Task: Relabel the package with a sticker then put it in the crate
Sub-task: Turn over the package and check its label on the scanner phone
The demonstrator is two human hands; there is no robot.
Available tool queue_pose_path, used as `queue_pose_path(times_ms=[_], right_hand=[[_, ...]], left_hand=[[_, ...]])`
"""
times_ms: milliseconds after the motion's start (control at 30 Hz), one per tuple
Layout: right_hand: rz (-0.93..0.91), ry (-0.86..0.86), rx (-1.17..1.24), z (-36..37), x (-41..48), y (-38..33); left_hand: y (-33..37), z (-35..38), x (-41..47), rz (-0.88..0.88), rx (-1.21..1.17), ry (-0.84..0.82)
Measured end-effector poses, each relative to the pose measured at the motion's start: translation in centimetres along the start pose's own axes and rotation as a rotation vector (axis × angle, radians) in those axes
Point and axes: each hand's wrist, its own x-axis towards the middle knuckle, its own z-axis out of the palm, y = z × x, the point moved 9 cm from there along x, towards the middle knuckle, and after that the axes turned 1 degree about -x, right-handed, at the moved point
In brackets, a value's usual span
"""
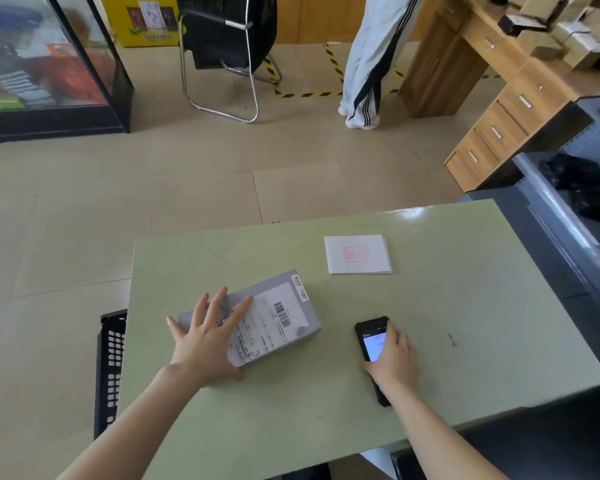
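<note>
A grey package (pixel 291 306) with a white shipping label and barcodes lies flat on the pale green table (pixel 465 306). My left hand (pixel 207 336) rests on its left end, fingers spread wide, holding nothing. My right hand (pixel 394 358) is closed around a black handheld scanner (pixel 373 341) with a lit screen, lying on the table to the right of the package. A small stack of white stickers (pixel 357 253) with a red stamp mark sits at the far side of the table. A black slotted crate (pixel 111 368) stands on the floor beside the table's left edge.
A person in light striped trousers (pixel 371 60) stands by a wooden desk with drawers (pixel 499 109) at the far right. A black folding chair (pixel 222 46) and a glass display case (pixel 45 64) stand at the back. A dark shelf unit (pixel 568 209) borders the table's right side.
</note>
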Motion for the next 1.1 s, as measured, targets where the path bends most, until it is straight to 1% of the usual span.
queue_pose_path(times_ms=[100,233,500,567,633,767,867,967,1100], right_hand=[[0.019,0.037,0.074,0.2,0.0,0.6],[0.091,0.024,0.1,0.6,-0.1,2.3],[0.124,-0.05,-0.054,0.6,-0.7,2.5],[0.062,-0.07,-0.082,0.3,-0.7,1.8],[-0.055,-0.059,-0.096,-0.7,-1.0,0.2],[-0.301,-0.052,0.01,-4.2,-2.5,-4.3],[-0.47,-0.012,-0.071,-7.2,-3.9,-7.6],[-0.566,0.049,-0.192,-9.2,-5.0,-9.8],[-0.602,0.097,-0.282,-10.5,-5.7,-11.1]], left_hand=[[0.0,-0.2,-0.4,-0.02,-0.052,0.027],[0.0,-0.7,-0.5,-0.006,-0.058,0.06],[0.1,-2.2,-0.7,0.009,0.005,0.083],[-0.2,-3.2,-0.6,0.018,0.036,0.095],[-0.6,-4.4,-0.5,0.033,0.073,0.104],[-0.9,-6.7,0.0,0.055,0.167,0.091],[-0.5,-8.2,0.2,0.074,0.243,0.088],[0.1,-9.1,0.4,0.091,0.302,0.089],[0.6,-9.9,0.6,0.111,0.343,0.09]])
